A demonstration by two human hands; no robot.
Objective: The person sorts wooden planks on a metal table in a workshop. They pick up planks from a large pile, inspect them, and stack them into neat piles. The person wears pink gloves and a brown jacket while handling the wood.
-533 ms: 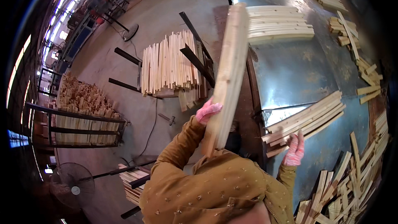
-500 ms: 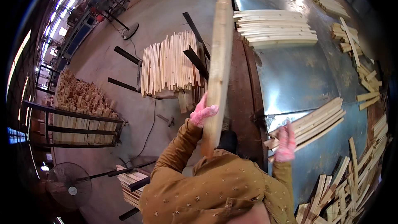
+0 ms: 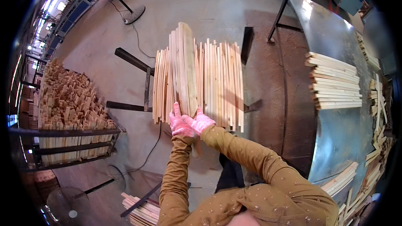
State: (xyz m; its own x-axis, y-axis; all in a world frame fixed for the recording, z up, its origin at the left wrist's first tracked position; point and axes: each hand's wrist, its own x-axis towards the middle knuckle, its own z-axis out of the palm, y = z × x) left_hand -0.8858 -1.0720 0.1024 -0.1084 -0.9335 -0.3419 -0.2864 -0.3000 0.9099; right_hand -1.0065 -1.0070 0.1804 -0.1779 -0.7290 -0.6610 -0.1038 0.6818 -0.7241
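Floor (image 3: pixel 197 2) below stacked strips (image 3: pixel 220 79); left hand (image 3: pixel 181 126) and right hand (image 3: pixel 202 121), fingers against near end of plank bundle (image 3: pixel 182 71), closure unclear.

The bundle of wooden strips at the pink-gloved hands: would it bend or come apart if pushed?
The bundle of wooden strips is probably stiff, as its pieces look like solid wood with no obvious sag. It could fan apart under an uneven push, since no strap shows around it. Rolling seems unlikely: the strips look flat-sided and square-edged.
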